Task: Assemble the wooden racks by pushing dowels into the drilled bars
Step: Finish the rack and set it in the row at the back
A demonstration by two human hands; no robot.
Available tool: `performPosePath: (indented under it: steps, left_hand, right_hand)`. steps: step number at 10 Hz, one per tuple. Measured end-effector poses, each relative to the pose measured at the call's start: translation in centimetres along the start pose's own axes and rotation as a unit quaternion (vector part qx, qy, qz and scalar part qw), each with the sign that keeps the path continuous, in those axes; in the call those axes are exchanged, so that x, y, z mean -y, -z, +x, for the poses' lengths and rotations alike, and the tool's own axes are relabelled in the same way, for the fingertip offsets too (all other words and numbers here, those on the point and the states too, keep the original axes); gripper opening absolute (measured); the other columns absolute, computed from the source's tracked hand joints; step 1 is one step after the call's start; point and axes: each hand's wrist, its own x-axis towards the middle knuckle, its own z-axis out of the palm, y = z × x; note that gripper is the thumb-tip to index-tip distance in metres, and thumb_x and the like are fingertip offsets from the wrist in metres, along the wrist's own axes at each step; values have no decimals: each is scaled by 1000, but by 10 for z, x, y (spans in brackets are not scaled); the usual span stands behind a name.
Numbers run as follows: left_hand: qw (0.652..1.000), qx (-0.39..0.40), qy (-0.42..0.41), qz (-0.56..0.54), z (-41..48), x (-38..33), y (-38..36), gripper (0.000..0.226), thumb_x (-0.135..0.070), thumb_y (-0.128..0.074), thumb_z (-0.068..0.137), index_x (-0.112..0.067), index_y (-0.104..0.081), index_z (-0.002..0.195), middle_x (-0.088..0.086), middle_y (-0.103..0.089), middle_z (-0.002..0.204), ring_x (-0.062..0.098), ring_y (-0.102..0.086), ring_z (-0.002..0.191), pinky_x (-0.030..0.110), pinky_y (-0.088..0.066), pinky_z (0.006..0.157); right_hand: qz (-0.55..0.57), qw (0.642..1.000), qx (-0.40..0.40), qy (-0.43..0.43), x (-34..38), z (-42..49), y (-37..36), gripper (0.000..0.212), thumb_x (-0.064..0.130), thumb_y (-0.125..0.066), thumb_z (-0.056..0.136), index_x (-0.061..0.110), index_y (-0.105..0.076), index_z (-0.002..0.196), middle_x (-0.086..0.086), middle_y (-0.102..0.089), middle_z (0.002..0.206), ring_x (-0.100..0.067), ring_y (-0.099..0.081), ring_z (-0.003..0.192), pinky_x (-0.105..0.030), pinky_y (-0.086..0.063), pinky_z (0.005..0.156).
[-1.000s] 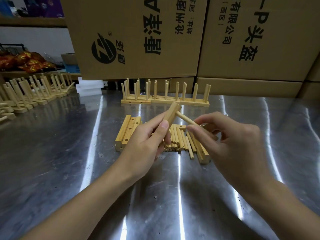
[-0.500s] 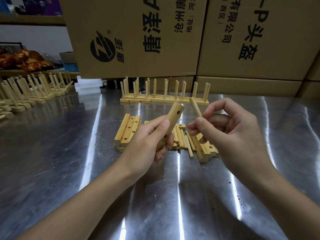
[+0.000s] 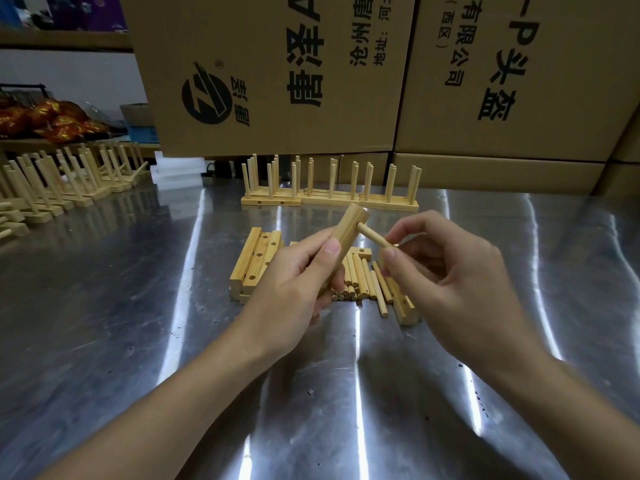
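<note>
Now the left hand (image 3: 298, 271) grips a bar (image 3: 341, 244) tilted upright; the right hand (image 3: 446, 275) pinches a dowel (image 3: 372, 237), its far end meeting the bar's right face.

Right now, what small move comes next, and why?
Probably push the dowel straight into the drilled bar: its tip meets the bar's side near the upper end, the right hand pinches its far end, and the left hand grips the bar.
</note>
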Motion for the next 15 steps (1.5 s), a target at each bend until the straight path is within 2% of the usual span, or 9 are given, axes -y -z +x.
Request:
performPosePath:
  steps: [4,6,9,10,11,12,13,14,15]
  left_hand:
    - [990,-2,-33,136,-2,11,-5,36,-43,-39,113,-41,-61,141,0,-55,79,6,-46,61,25,-34,57]
    - [985,-15,-45,167,-4,9,-4,41,-43,-37,113,-52,-51,150,1,-57,80,6,-50,66,26,-39,60]
    - [984,-10,-42,174,-4,6,-8,42,-42,-38,113,-46,-54,151,1,-56,78,8,-48,65,26,-39,60]
    - [986,-10,-55,159,-3,3,-3,42,-38,-40,112,-47,-55,150,0,-58,78,7,-49,62,15,-35,59]
    - [983,-10,-60,173,-2,0,-5,41,-40,-39,113,-50,-53,151,2,-58,79,7,-50,64,16,-36,59]
    - [980,-20,-49,192,-1,3,-7,42,-41,-37,113,-50,-53,150,0,-58,77,7,-51,66,22,-39,60]
    - [985,-29,-36,167,-1,3,-8,42,-44,-38,112,-49,-55,149,3,-57,77,6,-49,64,27,-38,60]
    - [985,-29,-39,166,-3,2,-8,41,-42,-39,112,-50,-55,149,2,-57,77,7,-49,63,25,-38,59]
    - [987,-24,-45,154,-2,1,-5,40,-37,-41,111,-53,-59,144,4,-56,75,6,-46,60,20,-35,56]
  right_hand:
    - [-67,997,-45,9,6,-5,-7,15,31,-71,100,19,-66,92,2,-57,62,-15,-51,53,-14,-34,51]
    - [185,961,-5,-204,9,-5,-14,36,38,-62,104,8,-72,87,2,-46,49,-6,-37,43,-19,-31,44]
    - [-114,991,17,-67,12,-7,-8,41,36,-52,109,16,-61,74,9,-43,49,-14,-44,47,-23,-31,49]
    - [424,808,99,-397,19,8,-1,41,33,-57,105,13,-61,70,10,-23,48,-4,-23,35,-17,-18,32]
    - [438,794,129,-402,17,12,5,40,38,-59,104,14,-67,73,9,-19,53,-5,-18,37,-17,-18,31]
    - [125,962,71,-234,11,4,1,48,48,-57,106,15,-70,74,11,-34,49,-9,-30,41,-22,-28,41]
    - [-171,985,1,-27,7,-5,-6,44,44,-50,109,21,-55,72,5,-48,53,-17,-46,50,-35,-38,49]
    - [-106,993,-2,-50,10,-7,-11,44,36,-51,110,19,-52,69,5,-44,51,-17,-41,48,-30,-34,48]
    - [386,834,67,-388,16,5,-4,42,32,-57,106,15,-57,67,9,-26,48,-8,-24,37,-19,-20,32]
